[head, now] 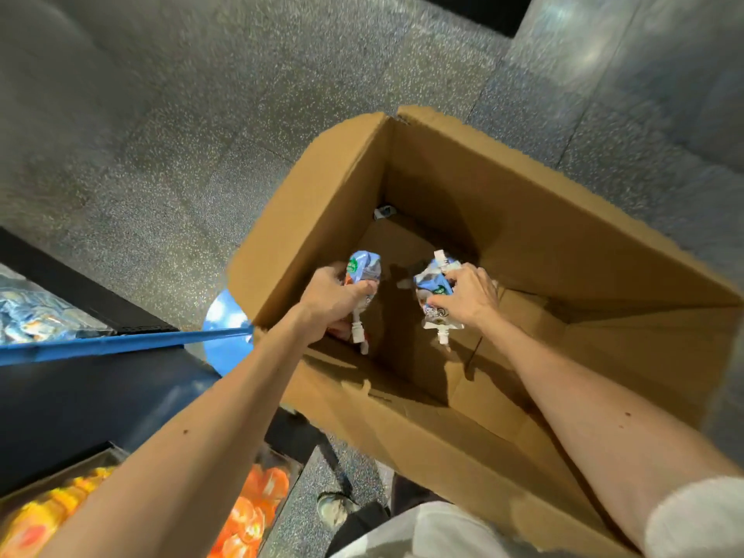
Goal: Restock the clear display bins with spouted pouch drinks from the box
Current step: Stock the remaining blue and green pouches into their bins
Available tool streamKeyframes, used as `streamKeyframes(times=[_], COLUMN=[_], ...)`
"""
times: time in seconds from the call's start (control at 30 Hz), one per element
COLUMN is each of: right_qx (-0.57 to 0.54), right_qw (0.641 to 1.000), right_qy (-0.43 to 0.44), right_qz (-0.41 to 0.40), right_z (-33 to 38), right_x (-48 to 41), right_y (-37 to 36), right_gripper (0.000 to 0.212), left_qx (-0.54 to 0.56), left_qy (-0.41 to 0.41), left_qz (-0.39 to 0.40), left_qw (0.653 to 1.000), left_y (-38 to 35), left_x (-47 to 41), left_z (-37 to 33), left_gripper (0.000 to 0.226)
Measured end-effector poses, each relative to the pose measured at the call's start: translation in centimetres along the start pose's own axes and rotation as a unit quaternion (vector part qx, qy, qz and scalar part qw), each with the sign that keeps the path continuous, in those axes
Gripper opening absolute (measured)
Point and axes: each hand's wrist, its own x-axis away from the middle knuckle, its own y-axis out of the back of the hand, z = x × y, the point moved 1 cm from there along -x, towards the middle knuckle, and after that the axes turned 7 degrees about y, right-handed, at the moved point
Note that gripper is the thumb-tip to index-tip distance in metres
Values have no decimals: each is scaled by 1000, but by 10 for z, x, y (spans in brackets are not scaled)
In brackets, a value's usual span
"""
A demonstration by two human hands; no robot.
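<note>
On the far left edge I see a display bin (24, 312) holding blue-and-silver packs, too blurred for me to read. Just beneath it a blue rail (120, 343) runs across toward the box. In the bottom left corner sit yellow packs (44, 513) and, a little further right, orange packs (253, 513), both partly hidden behind my left forearm.

Moving right, my left hand (332, 298) is inside the open cardboard box (543, 251), close to its left wall. The fingers and thumb are wrapped around a blue pouch (364, 267). Its white spout (356, 336) points back toward me, below the hand. I cannot tell whether another pouch is tucked behind it. Low in the frame under that hand, a shoe (332, 507) rests on the speckled grey floor (161, 134).

In the box's far corner lies 1 small pale item (382, 212), too small to identify.

Further right, apart from the left hand, my right hand (469, 296) grasps a bunch of blue pouches (430, 283). 2 white spouts show there, 1 pointing away above the hand and 1 pointing toward me below it. At the far right, a white sleeve (696, 521) is pushed up on that arm.
</note>
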Motion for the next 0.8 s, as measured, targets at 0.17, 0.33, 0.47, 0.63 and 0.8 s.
streamKeyframes(times=[0.17, 0.33, 0.47, 0.63, 0.8], right_qx=[-16, -196, -421, -529, -596], right_qw=[997, 970, 897, 835, 776], right_qy=[42, 64, 55, 119, 208], right_qz=[-55, -127, -123, -88, 14], right_z=[19, 51, 72, 129, 227], right_x=[69, 138, 180, 225, 287], right_y=[32, 69, 97, 123, 113], right_gripper=[39, 35, 23, 28, 39], left_qx=[82, 158, 258, 374, 436], left_qy=[-78, -108, -136, -172, -254], left_qz=[36, 87, 146, 186, 141], left_qw=[993, 978, 945, 892, 852], left_y=[19, 40, 55, 101, 168], left_x=[63, 124, 165, 232, 313], left_z=[7, 9, 10, 28, 74], left_gripper=[30, 37, 38, 36, 33])
